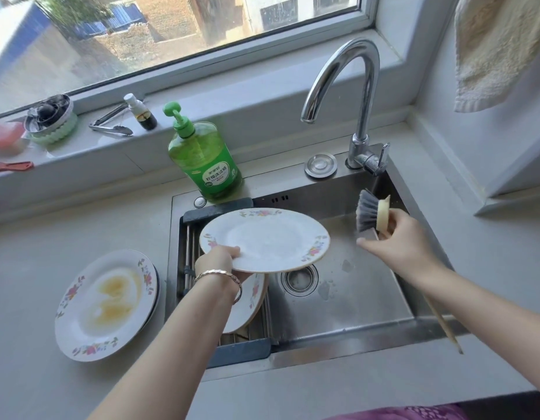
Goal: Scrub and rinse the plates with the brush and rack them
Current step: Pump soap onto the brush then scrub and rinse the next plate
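My left hand [218, 259] grips the near rim of a white flowered plate [268, 237], held level over the sink's left side. My right hand [399, 241] holds the dish brush [372, 214] over the sink basin [353, 283], grey bristles pointing left toward the plate, a gap between them. The brush's wooden handle [444, 325] runs back under my right forearm. Another flowered plate [247, 301] leans in the drying rack [232, 344] under the held plate, partly hidden. On the counter to the left lies a stack of dirty plates [106, 304], the top one smeared yellow.
A chrome tap [353, 86] arches over the sink, with no water running. A green dish soap bottle [202, 159] stands at the sink's back left corner. Tongs [111, 124], a small bottle [141, 112] and a strainer sit on the windowsill. A towel [499, 47] hangs at upper right.
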Available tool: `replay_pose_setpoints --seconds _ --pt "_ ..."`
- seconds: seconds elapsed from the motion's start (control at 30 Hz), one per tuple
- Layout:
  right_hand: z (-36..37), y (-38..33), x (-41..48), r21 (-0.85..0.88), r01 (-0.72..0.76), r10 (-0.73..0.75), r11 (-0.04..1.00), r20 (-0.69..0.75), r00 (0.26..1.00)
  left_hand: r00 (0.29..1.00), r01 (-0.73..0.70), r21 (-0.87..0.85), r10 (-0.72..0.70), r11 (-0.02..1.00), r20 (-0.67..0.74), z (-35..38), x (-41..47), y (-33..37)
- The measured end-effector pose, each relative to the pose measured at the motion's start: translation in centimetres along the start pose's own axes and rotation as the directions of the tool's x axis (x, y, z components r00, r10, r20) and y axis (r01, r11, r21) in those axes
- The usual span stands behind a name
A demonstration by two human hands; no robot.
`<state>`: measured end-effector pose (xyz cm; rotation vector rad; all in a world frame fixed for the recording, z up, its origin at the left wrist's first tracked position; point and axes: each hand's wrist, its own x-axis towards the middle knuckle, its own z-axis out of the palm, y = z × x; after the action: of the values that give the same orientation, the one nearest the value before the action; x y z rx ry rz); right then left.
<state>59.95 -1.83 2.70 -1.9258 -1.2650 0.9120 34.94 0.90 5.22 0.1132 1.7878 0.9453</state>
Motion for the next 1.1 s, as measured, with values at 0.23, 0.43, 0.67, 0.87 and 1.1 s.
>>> replay_pose_setpoints --seconds 0.23,0.43,0.67,0.87,1.1 --pt "1.2 -2.9 -1.2 -0.216 0.667 -0.492 0.713 0.523 0.696 0.981 0.118 0.105 -0.132 0.987 0.145 0.7 -3.9 -0.2" --pt "2.7 -1.7 -1.1 -0.215 0.873 -0.781 0.439 0.389 0.489 0.942 0.211 0.106 -0.231 0.972 0.243 1.0 -5.2 -0.2" --pt "1.0 -2.2 0.2 -0.148 0.876 -0.824 0.459 0.297 0.482 0.872 0.190 0.226 -0.270 0.955 0.408 1.8 -4.2 0.5" --pt "-1.0 -3.1 1.5 -0.202 0.767 -0.674 0.609 0.377 0.635 0.818 -0.566 0.752 0.343 0.337 0.462 1.8 -2.8 0.7" --pt "-1.9 -4.7 1.4 -0.158 0.548 -0.395 0.821 0.536 0.746 0.462 -0.812 0.513 0.231 -0.279 0.856 4.0 -4.1 -0.4"
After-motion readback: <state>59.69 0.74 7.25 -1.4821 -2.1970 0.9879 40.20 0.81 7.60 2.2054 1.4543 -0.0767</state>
